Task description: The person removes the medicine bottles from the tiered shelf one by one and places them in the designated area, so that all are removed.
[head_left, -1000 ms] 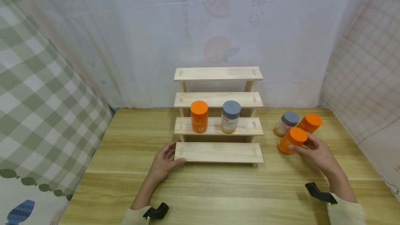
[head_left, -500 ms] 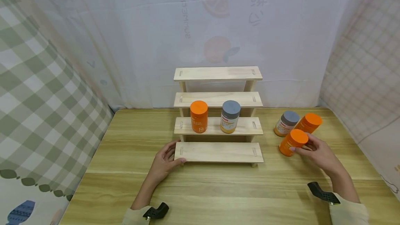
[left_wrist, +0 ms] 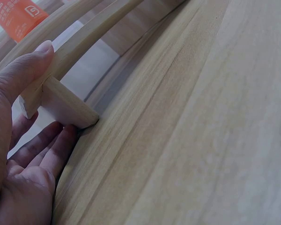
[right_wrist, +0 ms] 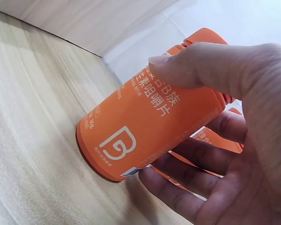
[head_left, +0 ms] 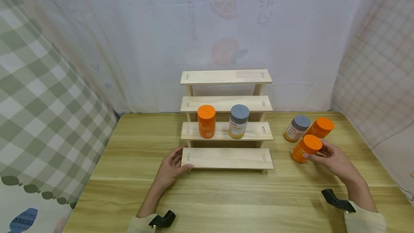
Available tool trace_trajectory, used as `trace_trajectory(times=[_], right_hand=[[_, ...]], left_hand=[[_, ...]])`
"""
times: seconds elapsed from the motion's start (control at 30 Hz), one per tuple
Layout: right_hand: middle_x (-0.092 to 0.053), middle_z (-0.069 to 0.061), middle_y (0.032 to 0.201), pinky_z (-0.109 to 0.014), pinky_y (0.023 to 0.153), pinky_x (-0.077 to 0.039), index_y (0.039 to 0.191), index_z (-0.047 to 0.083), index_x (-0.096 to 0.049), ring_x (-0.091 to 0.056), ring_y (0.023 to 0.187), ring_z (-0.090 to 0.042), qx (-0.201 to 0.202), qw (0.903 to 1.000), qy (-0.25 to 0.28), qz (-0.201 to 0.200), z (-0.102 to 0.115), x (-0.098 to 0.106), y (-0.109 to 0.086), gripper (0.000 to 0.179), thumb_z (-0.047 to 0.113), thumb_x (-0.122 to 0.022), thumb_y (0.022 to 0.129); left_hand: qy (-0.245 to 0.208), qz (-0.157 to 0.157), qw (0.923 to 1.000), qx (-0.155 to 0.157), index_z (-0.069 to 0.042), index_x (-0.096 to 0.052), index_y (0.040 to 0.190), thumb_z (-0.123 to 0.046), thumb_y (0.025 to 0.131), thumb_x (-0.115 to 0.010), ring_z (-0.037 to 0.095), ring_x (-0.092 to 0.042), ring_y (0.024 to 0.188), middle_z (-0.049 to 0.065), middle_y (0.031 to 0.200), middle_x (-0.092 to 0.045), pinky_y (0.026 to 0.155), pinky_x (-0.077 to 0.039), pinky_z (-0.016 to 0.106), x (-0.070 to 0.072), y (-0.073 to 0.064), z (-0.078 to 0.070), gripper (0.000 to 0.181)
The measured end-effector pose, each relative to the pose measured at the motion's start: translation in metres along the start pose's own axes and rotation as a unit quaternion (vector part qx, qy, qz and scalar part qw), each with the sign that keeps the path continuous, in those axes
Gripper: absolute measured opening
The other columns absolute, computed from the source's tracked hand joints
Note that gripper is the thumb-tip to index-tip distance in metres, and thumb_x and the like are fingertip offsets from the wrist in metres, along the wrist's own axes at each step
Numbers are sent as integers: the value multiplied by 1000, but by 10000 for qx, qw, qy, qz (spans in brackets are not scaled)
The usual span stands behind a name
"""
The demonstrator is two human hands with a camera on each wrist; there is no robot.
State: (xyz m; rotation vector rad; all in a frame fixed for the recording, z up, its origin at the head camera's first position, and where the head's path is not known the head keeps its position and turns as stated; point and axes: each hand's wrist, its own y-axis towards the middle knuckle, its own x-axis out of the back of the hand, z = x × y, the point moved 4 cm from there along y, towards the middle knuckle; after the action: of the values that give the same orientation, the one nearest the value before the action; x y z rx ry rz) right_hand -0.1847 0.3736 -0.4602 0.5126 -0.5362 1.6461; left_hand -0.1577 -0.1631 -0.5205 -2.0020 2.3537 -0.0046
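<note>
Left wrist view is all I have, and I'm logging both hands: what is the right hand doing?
Observer: The right hand grips an orange bottle.
Operator: I see part of another orange bottle up on the rack. Does anything stand beside it?
Observer: Yes, a gray-lidded bottle stands to its right, on the same level.
Operator: Any other bottles off the rack?
Observer: Two more near the right hand: a second gray-lidded bottle and a third orange bottle.
</note>
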Motion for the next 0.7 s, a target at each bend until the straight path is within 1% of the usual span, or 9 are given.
trace_trajectory(times=[0.13, 0.23, 0.37, 0.47, 0.57, 0.7], right_hand=[[-46, 26, 127, -7, 79, -47, 151, 9, -42, -47, 102, 22, -86, 9998, -170, 47, 3, 1, 0, 64, 29, -72, 98], [-44, 23, 130, -4, 80, -46, 154, 10, -41, -46, 103, 24, 3, 9999, -164, -40, 12, 4, -2, 65, 30, -70, 99], [-50, 26, 129, 0, 84, -45, 152, 8, -44, -51, 107, 21, 447, 9982, 57, -394, 29, 7, -5, 59, 22, -68, 101], [-58, 21, 130, 1, 90, -43, 151, 6, -46, -54, 114, 15, 849, 9935, 253, -717, 42, 8, -7, 56, 11, -68, 100], [-60, 19, 132, 0, 96, -40, 150, 6, -48, -53, 121, 10, 1242, 9863, 349, -1028, 54, 9, -9, 58, 1, -69, 96], [-58, 17, 139, -2, 102, -38, 152, 7, -46, -50, 129, 8, 1631, 9778, 357, -1265, 67, 9, -12, 66, -9, -69, 92]], left_hand=[[-52, 22, 10000, 5, -10, -44, 153, -6, 83, -85, 28, -51, 140, 17, 153, -48, 100, -56, 24, -1, -1, -1, 81], [-25, 20, 10000, -13, -10, -44, 154, -6, 83, -85, 29, -50, 141, 17, 154, -48, 100, -56, 24, 0, 0, 0, 82], [5, 24, 10000, -52, -9, -43, 154, -6, 84, -85, 28, -51, 139, 17, 154, -48, 100, -56, 23, 0, 0, 0, 82], [-2, 33, 10000, -56, -9, -43, 154, -6, 83, -85, 26, -52, 138, 18, 153, -48, 100, -56, 23, 0, 0, 0, 82], [-7, 36, 10000, -39, -9, -43, 154, -6, 83, -85, 24, -53, 137, 17, 153, -49, 99, -56, 24, 0, 0, -1, 82], [-3, 34, 10000, -37, -9, -43, 154, -6, 83, -85, 26, -53, 138, 18, 153, -49, 98, -57, 24, 0, 0, -1, 82]])
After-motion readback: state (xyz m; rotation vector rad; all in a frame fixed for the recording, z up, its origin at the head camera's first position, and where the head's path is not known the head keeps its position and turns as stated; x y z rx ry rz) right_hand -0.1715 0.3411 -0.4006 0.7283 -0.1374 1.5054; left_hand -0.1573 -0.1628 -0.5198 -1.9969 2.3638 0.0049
